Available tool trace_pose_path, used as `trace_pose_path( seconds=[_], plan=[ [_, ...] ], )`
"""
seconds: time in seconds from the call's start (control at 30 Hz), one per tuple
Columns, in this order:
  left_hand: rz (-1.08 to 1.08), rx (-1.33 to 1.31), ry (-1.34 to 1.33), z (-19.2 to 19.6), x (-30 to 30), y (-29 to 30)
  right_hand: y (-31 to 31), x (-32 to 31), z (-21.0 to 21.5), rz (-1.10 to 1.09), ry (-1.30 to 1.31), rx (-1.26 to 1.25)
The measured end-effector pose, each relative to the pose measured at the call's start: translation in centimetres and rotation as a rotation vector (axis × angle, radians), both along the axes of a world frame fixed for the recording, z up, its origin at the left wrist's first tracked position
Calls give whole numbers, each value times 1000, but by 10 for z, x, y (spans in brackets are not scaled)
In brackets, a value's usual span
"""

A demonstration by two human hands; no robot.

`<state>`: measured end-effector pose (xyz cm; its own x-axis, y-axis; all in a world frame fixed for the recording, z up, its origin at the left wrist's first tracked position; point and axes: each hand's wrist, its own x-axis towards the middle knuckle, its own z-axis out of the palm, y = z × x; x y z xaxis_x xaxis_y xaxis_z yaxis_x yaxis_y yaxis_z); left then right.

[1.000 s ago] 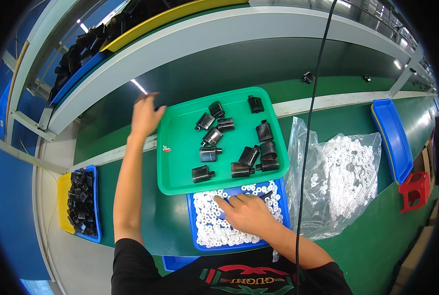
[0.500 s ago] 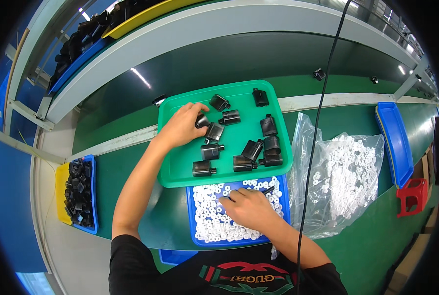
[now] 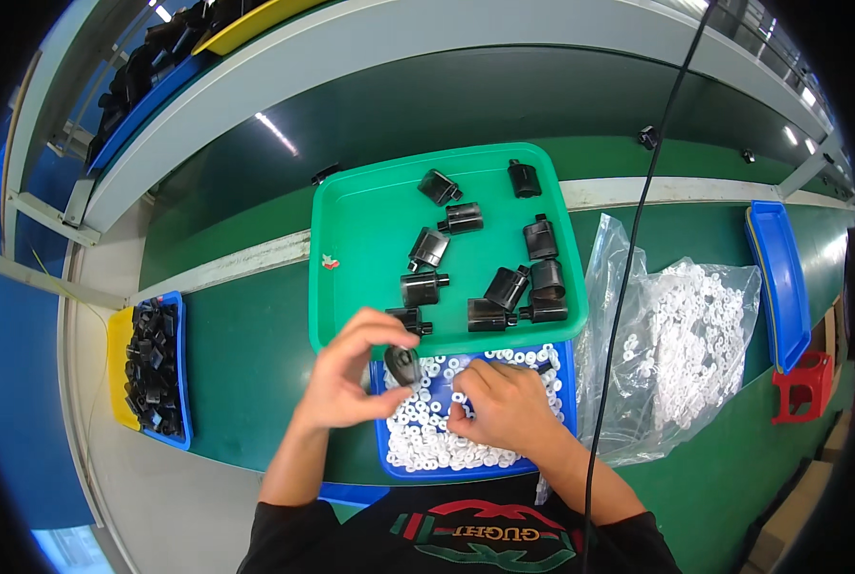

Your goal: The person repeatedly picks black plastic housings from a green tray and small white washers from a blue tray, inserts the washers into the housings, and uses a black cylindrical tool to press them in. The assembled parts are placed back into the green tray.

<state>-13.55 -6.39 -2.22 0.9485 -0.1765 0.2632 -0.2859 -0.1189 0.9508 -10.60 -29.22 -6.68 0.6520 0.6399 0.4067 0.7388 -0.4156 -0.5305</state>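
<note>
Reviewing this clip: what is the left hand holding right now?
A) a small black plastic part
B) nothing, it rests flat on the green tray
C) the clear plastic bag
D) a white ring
A: the left hand pinches a small black plastic part over the blue bin of white rings.

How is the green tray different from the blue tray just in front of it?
The green tray is larger and holds a few scattered black plastic parts; the blue tray is smaller and filled with many small white rings. The green tray lies farther from the person, untouched; the right hand rests in the blue tray, and the left hand holds a black part above it. Both are shallow rectangular trays on the green bench.
</note>
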Motion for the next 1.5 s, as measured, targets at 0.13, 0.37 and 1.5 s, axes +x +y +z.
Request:
trace_pose_path(
  seconds=[0.13,0.37,1.5],
  plan=[
    [-17,-282,36,-11,-16,-15,2,1,-11,-50,-9,-70],
    [35,-110,-30,-21,-19,-19,1,2,0,-9,34,-38],
    [164,200,-126,-20,-31,-35,-2,-6,62,97,129,204]
  ],
)
